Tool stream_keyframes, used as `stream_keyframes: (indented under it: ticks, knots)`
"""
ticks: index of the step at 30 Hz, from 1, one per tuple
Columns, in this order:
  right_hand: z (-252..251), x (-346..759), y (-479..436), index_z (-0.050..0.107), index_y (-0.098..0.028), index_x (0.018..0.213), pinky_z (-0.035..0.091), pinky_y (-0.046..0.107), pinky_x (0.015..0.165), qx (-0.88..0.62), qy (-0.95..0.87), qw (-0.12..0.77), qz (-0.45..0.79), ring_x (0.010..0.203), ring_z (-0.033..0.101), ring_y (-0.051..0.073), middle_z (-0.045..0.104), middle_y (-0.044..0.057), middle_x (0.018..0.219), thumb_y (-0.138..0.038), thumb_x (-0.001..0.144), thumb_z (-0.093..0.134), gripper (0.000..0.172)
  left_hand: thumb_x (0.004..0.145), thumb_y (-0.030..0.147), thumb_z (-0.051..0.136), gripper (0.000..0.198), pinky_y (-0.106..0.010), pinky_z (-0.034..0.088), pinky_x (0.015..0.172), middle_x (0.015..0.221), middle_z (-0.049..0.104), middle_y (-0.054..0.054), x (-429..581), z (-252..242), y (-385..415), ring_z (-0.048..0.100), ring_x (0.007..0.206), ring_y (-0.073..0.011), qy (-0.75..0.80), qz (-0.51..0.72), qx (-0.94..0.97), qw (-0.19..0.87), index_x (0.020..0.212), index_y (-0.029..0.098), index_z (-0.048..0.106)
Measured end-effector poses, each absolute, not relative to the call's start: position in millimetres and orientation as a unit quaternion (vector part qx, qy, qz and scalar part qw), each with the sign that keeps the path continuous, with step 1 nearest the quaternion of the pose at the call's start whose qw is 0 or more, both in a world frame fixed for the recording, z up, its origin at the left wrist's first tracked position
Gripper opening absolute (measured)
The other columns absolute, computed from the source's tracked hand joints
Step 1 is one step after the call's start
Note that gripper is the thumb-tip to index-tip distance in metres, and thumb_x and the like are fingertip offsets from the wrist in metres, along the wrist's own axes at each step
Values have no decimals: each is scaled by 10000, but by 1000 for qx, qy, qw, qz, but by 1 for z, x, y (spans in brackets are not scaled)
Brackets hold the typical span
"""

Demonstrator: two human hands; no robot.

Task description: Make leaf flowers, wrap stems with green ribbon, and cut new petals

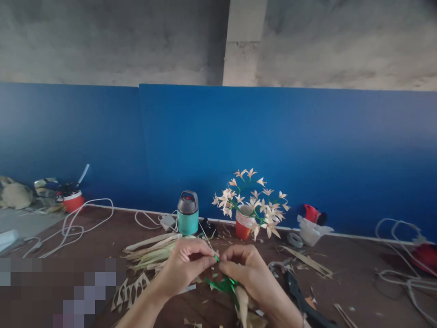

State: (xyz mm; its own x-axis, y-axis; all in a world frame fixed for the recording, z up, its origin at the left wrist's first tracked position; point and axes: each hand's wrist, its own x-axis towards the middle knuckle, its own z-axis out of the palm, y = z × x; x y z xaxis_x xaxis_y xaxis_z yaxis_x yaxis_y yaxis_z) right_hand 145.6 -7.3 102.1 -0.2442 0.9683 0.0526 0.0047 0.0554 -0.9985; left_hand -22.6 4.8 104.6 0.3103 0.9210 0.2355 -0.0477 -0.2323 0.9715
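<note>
My left hand (186, 266) and my right hand (247, 271) meet in front of me over the brown table (102, 232), both with fingers pinched together. Between their fingertips runs a thin green stem (221, 283) wrapped in shiny green tape. At its lower end hangs a pale straw-coloured flower (243, 306), under my right wrist. Both hands grip the stem close to its upper end. Pale dried leaf strips (153, 250) lie in a bundle just left of my left hand.
A red cup (243, 223) holding several pale handmade flowers (251, 200) stands behind my hands. A teal and grey jar (187, 212) is to its left. White cables (75, 223) trail across the table. A tape roll (294, 239), a white container (311, 231) and a dark tool (297, 289) lie right.
</note>
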Motion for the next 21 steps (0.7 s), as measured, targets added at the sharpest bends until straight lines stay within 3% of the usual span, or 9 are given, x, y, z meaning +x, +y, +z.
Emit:
stream_keyframes:
  ticks: [2,5,13,15,17,19,21]
  knots:
    - [104,149,-7,646,-149,588,406,245,539,-362,-504,412,668,499,562,127,643,22,523,-274,582,721,145,630,339,767,192,-252,466,435,578,622,-30,-22,102,4,597,454,-149,323,446,581,599,594,168,689]
    - [107,152,-7,673,-133,561,403,221,537,-307,-474,359,743,475,549,105,632,17,491,-248,554,725,126,602,356,789,226,-238,460,412,542,635,-28,-21,99,3,621,449,-160,292,414,553,662,587,162,673]
    - [101,148,-5,662,-127,560,333,196,464,-298,-480,302,768,432,449,71,600,11,504,-342,569,717,222,670,347,728,239,-200,414,384,561,635,-23,-28,103,0,560,402,-106,324,402,601,610,588,153,617]
    - [100,147,-4,656,-133,628,321,199,454,-358,-520,334,700,431,439,73,625,21,553,-362,610,691,232,681,326,706,236,-195,395,379,519,578,8,-27,103,3,532,383,-95,349,419,606,579,573,158,581]
    - [98,145,-6,655,-162,736,373,228,510,-429,-601,387,552,487,492,104,652,20,631,-308,645,657,172,680,306,687,241,-190,368,371,469,507,38,-23,102,6,497,356,-84,384,436,606,544,548,161,547]
    - [95,141,-9,645,-200,771,423,309,678,-476,-684,444,329,597,561,151,650,3,661,-223,650,622,125,669,296,675,247,-189,355,370,438,467,53,-17,98,10,476,347,-80,419,455,596,512,524,164,523]
    - [90,137,-12,626,-222,728,356,402,860,-492,-724,473,104,645,579,172,630,-16,640,-157,659,587,102,652,309,670,250,-191,341,360,416,468,54,-10,93,12,460,337,-82,442,469,575,505,516,169,513]
